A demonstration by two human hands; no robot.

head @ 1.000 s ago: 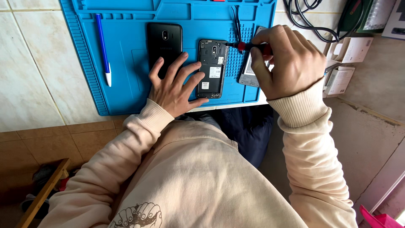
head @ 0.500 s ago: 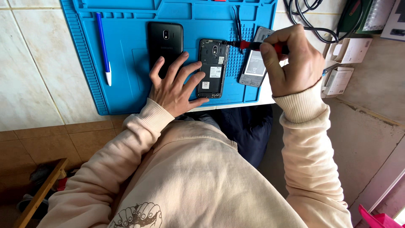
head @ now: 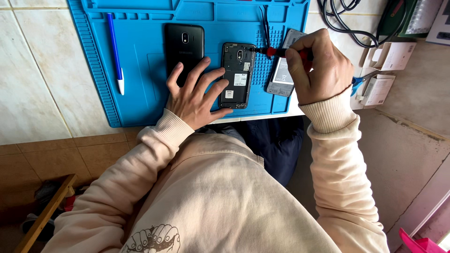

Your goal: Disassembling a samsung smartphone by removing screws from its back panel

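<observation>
Frame centre: left hand (head: 197,96) splayed flat, pinning opened phone (head: 237,75). Right hand (head: 318,68) clamped on red screwdriver (head: 276,51), tip at phone's upper edge. Risk: slipped tip gouges board.

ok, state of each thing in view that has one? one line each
opened phone: back cover off, lying flat on the mat
back cover: removed, flat beside the phone
battery: out of the phone, on the mat
screwdriver: tip at the phone's upper edge
pen: lying on the mat, untouched
left hand: pressed flat, fingers on phone and cover
right hand: closed around the screwdriver
</observation>
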